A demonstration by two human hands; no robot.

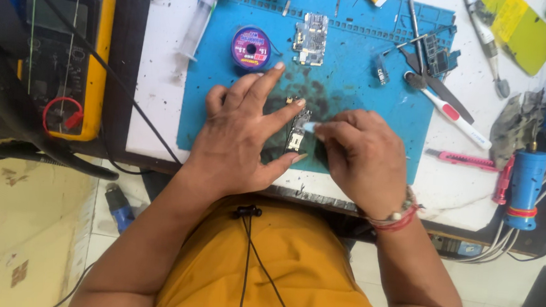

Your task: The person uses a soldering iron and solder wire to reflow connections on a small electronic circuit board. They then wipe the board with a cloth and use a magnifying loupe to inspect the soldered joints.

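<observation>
small circuit board (298, 131) pinned flat on blue mat (358, 108) by left hand (242, 136), fingers spread, forefinger and thumb pressed at its edges, nothing gripped. right hand (361, 156) fingers pinched on small pale object (310, 127), touched to board's right edge; kind of object not clear. second circuit board (310, 39) lying further up mat, purple wire spool (251, 47) beside it. tweezers (413, 29) and white pen-shaped tool (458, 117) at right of mat. yellow multimeter (65, 46) at left of desk (158, 70).

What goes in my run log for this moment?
left hand steadies circuit board | right hand pinches small white piece | blue mat
</observation>
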